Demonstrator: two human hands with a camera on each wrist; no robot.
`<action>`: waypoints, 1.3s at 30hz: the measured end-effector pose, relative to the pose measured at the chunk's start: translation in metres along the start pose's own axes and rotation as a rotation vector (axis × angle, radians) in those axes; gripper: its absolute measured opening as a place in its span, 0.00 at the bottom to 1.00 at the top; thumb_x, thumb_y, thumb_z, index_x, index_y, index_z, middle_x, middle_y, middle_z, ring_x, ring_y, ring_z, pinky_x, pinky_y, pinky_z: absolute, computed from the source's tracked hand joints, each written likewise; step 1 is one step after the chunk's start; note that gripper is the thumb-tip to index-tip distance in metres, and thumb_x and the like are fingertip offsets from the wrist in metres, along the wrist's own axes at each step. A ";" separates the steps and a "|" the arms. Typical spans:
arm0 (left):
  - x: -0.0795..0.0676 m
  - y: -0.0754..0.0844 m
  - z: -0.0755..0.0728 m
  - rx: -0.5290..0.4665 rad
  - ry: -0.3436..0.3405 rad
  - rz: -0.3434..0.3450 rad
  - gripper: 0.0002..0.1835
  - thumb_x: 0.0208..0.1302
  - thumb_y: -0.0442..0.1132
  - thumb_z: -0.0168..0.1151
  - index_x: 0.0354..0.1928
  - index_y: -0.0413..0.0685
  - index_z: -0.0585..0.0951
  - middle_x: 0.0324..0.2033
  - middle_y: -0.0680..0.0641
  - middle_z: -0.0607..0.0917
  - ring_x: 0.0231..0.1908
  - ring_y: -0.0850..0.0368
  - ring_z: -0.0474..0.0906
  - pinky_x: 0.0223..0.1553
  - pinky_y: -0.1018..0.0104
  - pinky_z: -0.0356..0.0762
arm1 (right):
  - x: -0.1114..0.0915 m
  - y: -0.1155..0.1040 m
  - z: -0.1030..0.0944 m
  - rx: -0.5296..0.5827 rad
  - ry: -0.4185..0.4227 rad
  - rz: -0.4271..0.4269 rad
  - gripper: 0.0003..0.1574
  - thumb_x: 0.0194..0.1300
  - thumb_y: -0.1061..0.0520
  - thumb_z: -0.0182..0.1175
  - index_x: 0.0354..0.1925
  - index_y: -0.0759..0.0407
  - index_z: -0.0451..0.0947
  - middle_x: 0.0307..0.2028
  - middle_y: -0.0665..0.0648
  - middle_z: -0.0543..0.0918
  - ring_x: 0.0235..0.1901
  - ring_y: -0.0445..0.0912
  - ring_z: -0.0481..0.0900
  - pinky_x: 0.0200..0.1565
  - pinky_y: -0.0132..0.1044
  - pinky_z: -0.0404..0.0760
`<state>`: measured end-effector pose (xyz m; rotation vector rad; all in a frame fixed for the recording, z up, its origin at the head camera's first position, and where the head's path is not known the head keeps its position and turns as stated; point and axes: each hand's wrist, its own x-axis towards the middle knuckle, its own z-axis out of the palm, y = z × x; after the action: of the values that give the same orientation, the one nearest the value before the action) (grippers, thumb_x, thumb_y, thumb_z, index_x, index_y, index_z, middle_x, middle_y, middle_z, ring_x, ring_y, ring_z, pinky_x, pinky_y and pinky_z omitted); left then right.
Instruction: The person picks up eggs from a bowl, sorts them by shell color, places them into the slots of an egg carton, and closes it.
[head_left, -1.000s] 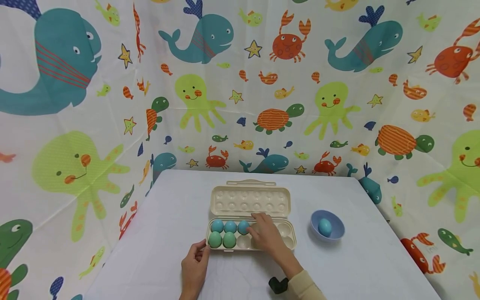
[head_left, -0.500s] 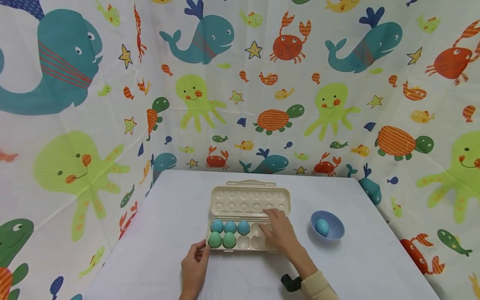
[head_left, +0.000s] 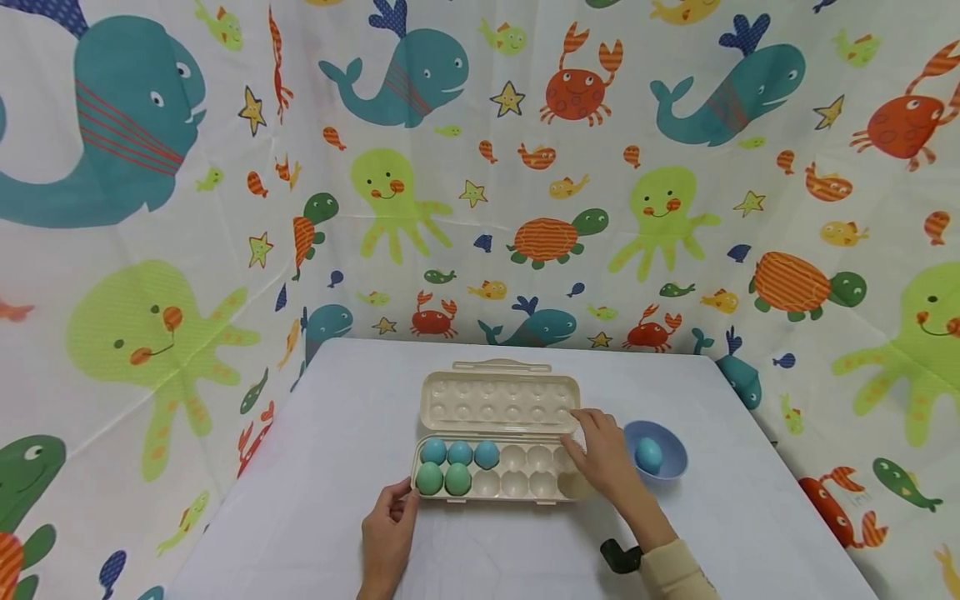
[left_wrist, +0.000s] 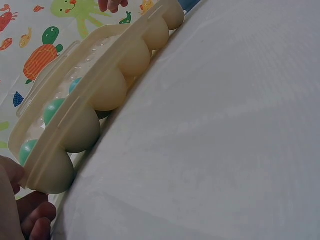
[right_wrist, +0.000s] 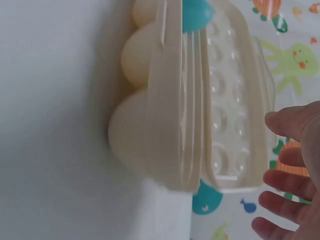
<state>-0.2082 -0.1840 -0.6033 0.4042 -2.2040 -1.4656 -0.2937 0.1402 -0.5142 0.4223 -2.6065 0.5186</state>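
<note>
A cream plastic egg carton lies on the table with its lid folded back. Three blue eggs fill the left of its back row, and two green eggs sit at the left of the front row. The carton's near left corner is pinched by my left hand, thumb at the rim and fingers below in the left wrist view. Over the right end of the carton is my right hand, its fingers apart and holding nothing. One blue egg lies in a blue bowl.
The bowl stands right of the carton, just past my right hand. A dark object shows by the right wrist, beside the beige sleeve. White cloth covers the table, and a printed sea-animal curtain surrounds it.
My right hand has moved right, away from the third blue egg toward the bowl, uncovering hollows in the carton. The left hand has stayed at the corner.
</note>
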 end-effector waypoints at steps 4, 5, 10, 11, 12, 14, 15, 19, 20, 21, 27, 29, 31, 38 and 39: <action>0.000 0.000 0.000 0.010 -0.007 -0.002 0.12 0.66 0.36 0.67 0.49 0.43 0.84 0.38 0.45 0.90 0.28 0.69 0.75 0.29 0.75 0.75 | -0.001 0.018 -0.005 -0.011 0.015 0.017 0.30 0.61 0.53 0.71 0.58 0.65 0.77 0.52 0.65 0.81 0.51 0.61 0.78 0.51 0.57 0.79; 0.000 0.000 0.000 0.016 -0.009 -0.004 0.12 0.66 0.36 0.67 0.49 0.43 0.84 0.38 0.45 0.90 0.28 0.69 0.75 0.29 0.75 0.75 | -0.001 0.022 -0.006 -0.012 0.014 0.028 0.30 0.61 0.54 0.71 0.58 0.65 0.77 0.52 0.66 0.81 0.51 0.61 0.77 0.52 0.57 0.78; 0.000 0.000 0.000 0.019 -0.016 -0.013 0.12 0.66 0.36 0.67 0.50 0.43 0.84 0.38 0.45 0.90 0.28 0.69 0.75 0.29 0.75 0.75 | -0.003 0.042 -0.010 -0.027 0.009 0.089 0.29 0.62 0.55 0.69 0.57 0.68 0.76 0.52 0.69 0.80 0.52 0.64 0.77 0.53 0.59 0.77; 0.000 0.000 0.001 0.018 -0.014 -0.011 0.12 0.66 0.36 0.67 0.50 0.43 0.84 0.38 0.45 0.90 0.28 0.69 0.75 0.29 0.75 0.75 | -0.004 0.045 -0.011 -0.032 0.003 0.102 0.29 0.62 0.55 0.68 0.58 0.68 0.76 0.52 0.69 0.80 0.53 0.64 0.76 0.53 0.59 0.77; 0.000 0.000 0.001 0.019 -0.011 -0.010 0.12 0.66 0.36 0.67 0.49 0.43 0.84 0.38 0.45 0.90 0.28 0.69 0.75 0.29 0.75 0.75 | -0.004 0.048 -0.013 -0.034 -0.005 0.118 0.29 0.63 0.55 0.68 0.58 0.69 0.76 0.53 0.70 0.80 0.53 0.65 0.76 0.53 0.59 0.76; 0.000 0.000 0.001 0.020 -0.007 -0.006 0.12 0.65 0.36 0.67 0.49 0.43 0.84 0.38 0.45 0.90 0.28 0.70 0.75 0.29 0.75 0.75 | -0.007 0.052 -0.016 -0.031 -0.028 0.153 0.29 0.64 0.55 0.66 0.58 0.69 0.75 0.54 0.71 0.79 0.54 0.66 0.75 0.54 0.61 0.75; 0.000 0.000 0.001 0.021 -0.005 -0.004 0.11 0.65 0.36 0.67 0.49 0.43 0.84 0.37 0.46 0.90 0.28 0.70 0.75 0.29 0.75 0.75 | -0.008 0.055 -0.017 -0.031 -0.044 0.174 0.29 0.65 0.55 0.65 0.59 0.70 0.75 0.55 0.72 0.78 0.55 0.66 0.75 0.55 0.61 0.75; 0.001 0.000 0.001 0.026 -0.003 -0.004 0.11 0.65 0.36 0.67 0.49 0.44 0.84 0.37 0.47 0.90 0.27 0.69 0.75 0.29 0.75 0.75 | -0.014 0.063 -0.020 -0.037 -0.093 0.237 0.29 0.67 0.54 0.62 0.60 0.70 0.74 0.57 0.73 0.77 0.57 0.68 0.73 0.57 0.64 0.73; 0.001 0.000 0.001 0.027 -0.003 -0.006 0.11 0.65 0.36 0.67 0.49 0.44 0.84 0.37 0.47 0.89 0.27 0.69 0.75 0.29 0.75 0.75 | -0.016 0.066 -0.020 -0.037 -0.098 0.248 0.29 0.67 0.54 0.62 0.60 0.70 0.74 0.57 0.74 0.77 0.58 0.68 0.73 0.58 0.64 0.73; 0.001 0.000 0.001 0.029 -0.002 -0.005 0.11 0.65 0.36 0.67 0.49 0.44 0.84 0.37 0.47 0.90 0.27 0.69 0.75 0.29 0.75 0.75 | -0.018 0.068 -0.020 -0.042 -0.105 0.257 0.29 0.67 0.53 0.62 0.60 0.71 0.74 0.57 0.74 0.77 0.58 0.69 0.73 0.58 0.64 0.73; 0.000 0.000 0.000 0.029 -0.005 -0.008 0.11 0.66 0.36 0.67 0.49 0.43 0.84 0.37 0.46 0.89 0.27 0.70 0.75 0.29 0.75 0.75 | -0.024 0.076 -0.020 -0.041 -0.117 0.280 0.29 0.70 0.50 0.60 0.58 0.72 0.74 0.57 0.77 0.75 0.60 0.71 0.71 0.60 0.66 0.71; 0.000 0.000 0.000 0.030 -0.010 -0.010 0.11 0.66 0.36 0.66 0.49 0.43 0.84 0.37 0.46 0.89 0.28 0.70 0.74 0.29 0.75 0.75 | -0.025 0.078 -0.021 -0.037 -0.124 0.284 0.29 0.72 0.50 0.57 0.58 0.73 0.74 0.57 0.78 0.75 0.60 0.72 0.70 0.60 0.66 0.70; 0.000 0.001 0.000 0.032 -0.013 -0.013 0.11 0.66 0.36 0.66 0.49 0.43 0.84 0.38 0.46 0.89 0.28 0.69 0.74 0.29 0.75 0.75 | -0.026 0.080 -0.022 -0.034 -0.136 0.288 0.27 0.74 0.52 0.54 0.58 0.74 0.74 0.58 0.78 0.74 0.60 0.73 0.70 0.60 0.66 0.70; 0.000 0.002 -0.001 0.044 -0.020 -0.027 0.12 0.67 0.38 0.66 0.50 0.44 0.84 0.37 0.48 0.89 0.28 0.68 0.75 0.29 0.75 0.75 | -0.028 0.087 -0.024 -0.045 -0.177 0.296 0.23 0.70 0.60 0.57 0.57 0.75 0.74 0.56 0.79 0.75 0.57 0.73 0.71 0.58 0.65 0.72; 0.000 0.002 -0.001 0.044 -0.021 -0.027 0.12 0.67 0.38 0.65 0.50 0.44 0.84 0.38 0.48 0.89 0.28 0.68 0.75 0.29 0.75 0.75 | -0.028 0.088 -0.024 -0.043 -0.187 0.301 0.24 0.69 0.60 0.58 0.57 0.76 0.74 0.56 0.79 0.75 0.57 0.73 0.71 0.58 0.65 0.72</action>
<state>-0.2077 -0.1837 -0.6017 0.4372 -2.2587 -1.4437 -0.2939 0.2337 -0.5329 0.0644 -2.8756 0.5409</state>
